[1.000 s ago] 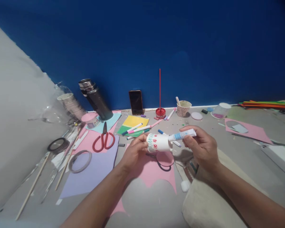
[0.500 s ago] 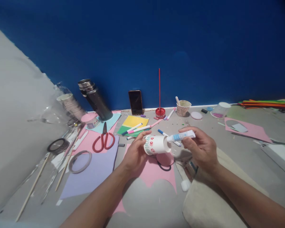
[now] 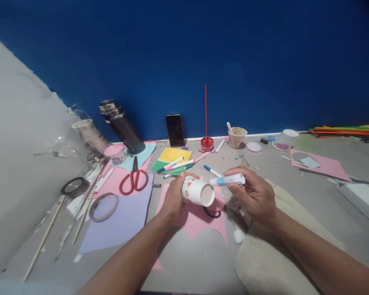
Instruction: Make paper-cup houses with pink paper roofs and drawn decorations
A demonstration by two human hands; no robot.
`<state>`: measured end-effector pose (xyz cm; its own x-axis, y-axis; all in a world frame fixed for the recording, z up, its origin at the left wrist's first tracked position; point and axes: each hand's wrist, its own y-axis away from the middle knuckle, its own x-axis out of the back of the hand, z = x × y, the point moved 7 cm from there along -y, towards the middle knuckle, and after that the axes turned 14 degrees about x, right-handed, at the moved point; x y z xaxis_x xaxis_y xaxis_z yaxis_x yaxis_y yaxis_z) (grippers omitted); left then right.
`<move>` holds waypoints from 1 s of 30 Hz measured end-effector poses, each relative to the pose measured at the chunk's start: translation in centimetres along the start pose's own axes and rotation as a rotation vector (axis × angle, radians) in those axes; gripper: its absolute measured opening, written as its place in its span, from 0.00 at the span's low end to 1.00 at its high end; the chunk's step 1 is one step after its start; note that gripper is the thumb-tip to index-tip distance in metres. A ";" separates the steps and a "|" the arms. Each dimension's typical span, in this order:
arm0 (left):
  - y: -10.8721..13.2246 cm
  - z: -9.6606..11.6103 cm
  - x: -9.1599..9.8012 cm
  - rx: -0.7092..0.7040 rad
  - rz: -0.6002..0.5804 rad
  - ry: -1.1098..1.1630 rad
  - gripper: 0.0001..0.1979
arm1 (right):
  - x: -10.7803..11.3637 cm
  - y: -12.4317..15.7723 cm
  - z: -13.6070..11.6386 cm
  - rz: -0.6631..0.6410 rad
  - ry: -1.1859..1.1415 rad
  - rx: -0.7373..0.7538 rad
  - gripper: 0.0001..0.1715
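My left hand is wrapped around a white paper cup with red and green drawings, tipped on its side with one end toward the right. Between the fingers of my right hand is a white and blue glue stick, its tip at the upper edge of that end; I cannot tell if they touch. Below the cup lies cut pink paper, with a pink disc and a black ring on it.
Red-handled scissors and a tape roll lie on purple paper at left. Behind stand a thermos, a phone and a patterned cup. A beige cloth lies under my right forearm.
The cup has turned so more of its end faces me. My right hand and the glue stick have shifted slightly left, along the cup's upper edge.
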<state>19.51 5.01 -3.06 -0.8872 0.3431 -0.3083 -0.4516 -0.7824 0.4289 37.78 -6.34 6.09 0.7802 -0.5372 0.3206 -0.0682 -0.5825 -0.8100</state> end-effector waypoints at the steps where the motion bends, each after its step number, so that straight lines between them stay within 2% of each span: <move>1: 0.0 -0.1 0.0 0.015 0.005 0.020 0.23 | 0.0 0.0 0.0 -0.006 0.009 0.004 0.06; 6: 0.0 -0.5 -0.2 0.098 0.014 0.183 0.22 | -0.3 0.0 -0.2 -0.056 0.027 0.041 0.08; 10: -0.1 -0.4 -0.3 0.103 0.021 0.230 0.22 | -0.8 0.4 -0.5 -0.103 0.002 0.071 0.08; 13: -0.2 -0.1 -0.2 0.065 0.026 0.187 0.23 | -1.3 0.6 -1.0 -0.133 -0.038 0.105 0.08; 19: -0.4 -0.3 -0.2 0.082 0.007 0.104 0.25 | -1.8 0.5 -3.0 -0.167 -0.116 0.307 0.11; 22: -0.3 -0.3 -0.1 0.064 0.013 0.025 0.25 | -1.9 0.4 -3.4 -0.173 -0.099 0.356 0.11; 26: 0.1 0.1 0.0 0.004 0.049 -0.086 0.25 | -1.6 0.2 -3.1 -0.158 -0.034 0.303 0.12; 30: 0.2 0.2 -0.1 -0.007 0.048 -0.088 0.26 | -0.8 0.2 -2.1 -0.061 0.035 0.175 0.09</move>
<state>19.54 4.92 -2.77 -0.9130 0.3491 -0.2111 -0.4076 -0.8027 0.4354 35.84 -7.30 6.64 0.7572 -0.5269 0.3860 0.0897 -0.5015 -0.8605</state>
